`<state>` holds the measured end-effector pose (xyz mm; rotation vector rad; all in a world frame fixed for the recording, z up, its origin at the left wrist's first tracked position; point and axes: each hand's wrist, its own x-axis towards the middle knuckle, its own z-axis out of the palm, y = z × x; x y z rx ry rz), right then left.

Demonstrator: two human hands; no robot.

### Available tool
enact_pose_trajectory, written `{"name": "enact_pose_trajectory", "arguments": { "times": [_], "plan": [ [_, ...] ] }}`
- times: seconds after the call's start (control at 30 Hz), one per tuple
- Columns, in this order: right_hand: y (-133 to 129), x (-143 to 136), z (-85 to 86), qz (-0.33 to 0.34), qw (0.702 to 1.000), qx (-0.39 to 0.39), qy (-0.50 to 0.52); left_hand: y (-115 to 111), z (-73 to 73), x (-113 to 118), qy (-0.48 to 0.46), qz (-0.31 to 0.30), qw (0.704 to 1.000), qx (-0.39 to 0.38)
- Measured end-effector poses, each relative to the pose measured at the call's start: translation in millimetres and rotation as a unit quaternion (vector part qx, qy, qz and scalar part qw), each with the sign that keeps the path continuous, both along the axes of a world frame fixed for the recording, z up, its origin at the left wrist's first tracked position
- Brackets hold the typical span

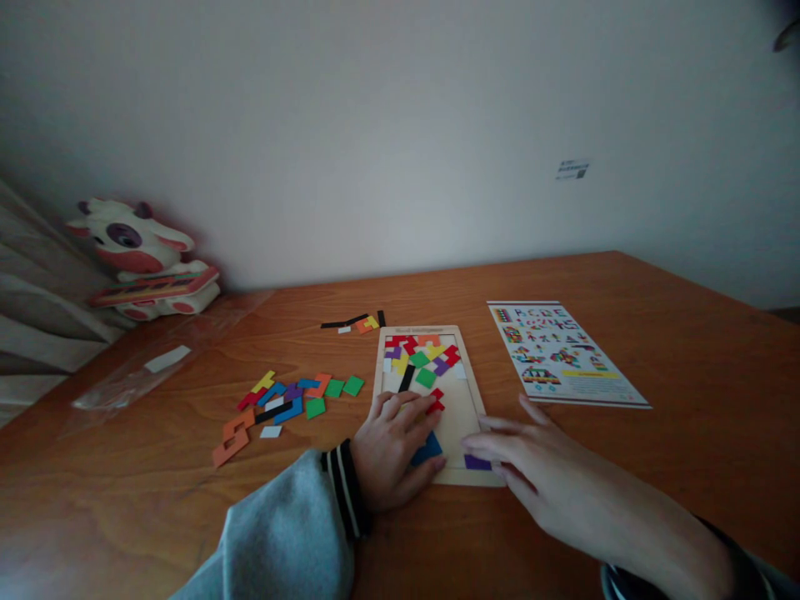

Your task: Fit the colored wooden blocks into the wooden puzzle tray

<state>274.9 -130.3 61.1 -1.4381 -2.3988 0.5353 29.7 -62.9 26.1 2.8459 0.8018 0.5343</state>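
Note:
A wooden puzzle tray (478, 392) lies on the table, with several coloured pieces loose in its upper half. My left hand (393, 442) rests over the tray's lower left with its fingers spread. Beneath it shows part of a blue puzzle piece (428, 450), and a red puzzle piece (437, 400) sits by its fingertips. My right hand (531, 467) is at the tray's lower right corner, fingers stretched out and apart. Its fingertips touch or hover just over a purple puzzle piece (477, 462) lying in that corner; the hand partly covers it.
More puzzle pieces (287, 404) lie left of the tray, and several (366, 323) behind it. A printed pattern sheet (562, 354) lies to the right. A clear plastic bag (131, 383) and a cow-shaped toy keyboard (150, 262) are at the far left, near the wall.

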Motion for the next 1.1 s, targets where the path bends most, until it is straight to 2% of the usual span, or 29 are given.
{"name": "enact_pose_trajectory", "arguments": {
  "times": [0.13,0.33,0.43,0.57,0.73,0.93,1.1],
  "plan": [
    [-2.0,-1.3,5.2,0.008,1.000,-0.017,0.012,-0.1,0.6,0.3,0.002,0.000,1.000,-0.002],
    [15.6,-7.5,12.0,-0.049,0.997,0.052,0.000,-0.7,-1.2,2.0,-0.019,-0.041,0.999,0.005],
    [20.8,-10.1,11.4,-0.035,0.998,0.050,-0.004,0.2,-2.0,2.0,-0.025,-0.069,0.997,0.006],
    [24.4,-15.6,6.4,-0.004,0.999,0.043,0.001,2.1,0.4,0.7,-0.040,-0.077,0.994,0.060],
    [29.7,-23.0,-2.1,-0.026,0.998,0.063,-0.011,4.5,4.9,-0.6,-0.080,-0.075,0.987,0.118],
    [36.6,-21.9,-10.0,-0.028,0.999,0.044,-0.006,5.5,5.7,-3.0,-0.092,-0.153,0.980,0.090],
    [39.0,-19.9,-10.6,-0.050,0.998,0.023,-0.020,5.8,6.8,-3.0,-0.095,-0.188,0.976,0.056]
  ]
}}
